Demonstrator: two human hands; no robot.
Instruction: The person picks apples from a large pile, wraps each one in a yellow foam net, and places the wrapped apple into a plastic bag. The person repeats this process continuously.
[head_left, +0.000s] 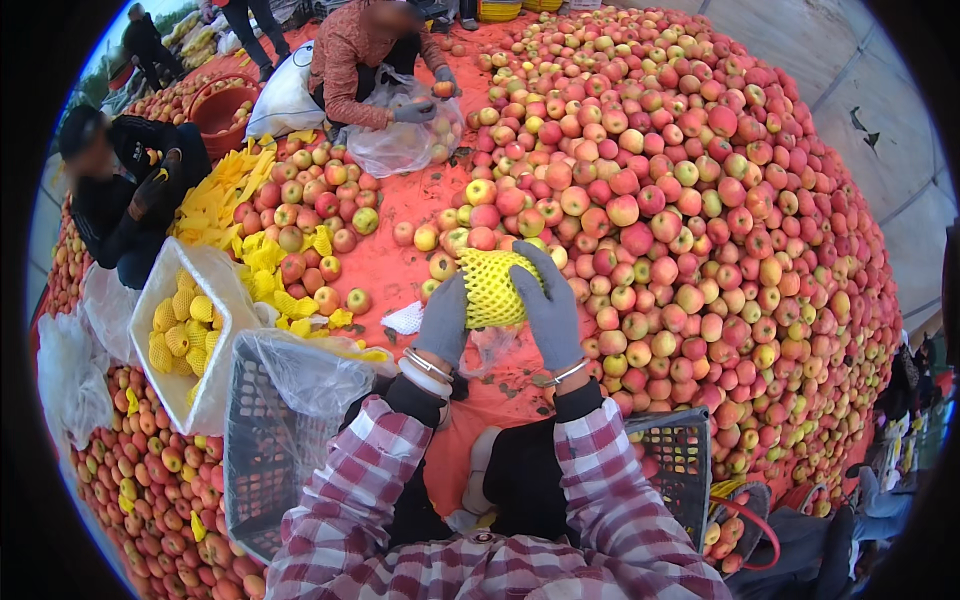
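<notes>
Both my hands wear grey gloves and hold a yellow foam net sleeve (493, 289) between them, above the red ground sheet. My left hand (444, 319) grips its left side, and my right hand (551, 304) has its fingers spread along the right side. The sleeve looks rounded; whether an apple is inside cannot be seen. Just beyond lie loose apples (484, 238) at the edge of a large apple heap (675, 225). A white foam net (405, 319) lies on the sheet left of my left hand.
A black plastic crate (262, 442) with clear film stands at my left, beside a white-lined box (225, 300) of yellow-netted apples. Another crate (675, 465) is at my right. Yellow foam nets (217, 199) lie farther left. Two people (352, 67) (112, 187) sit or crouch nearby handling apples.
</notes>
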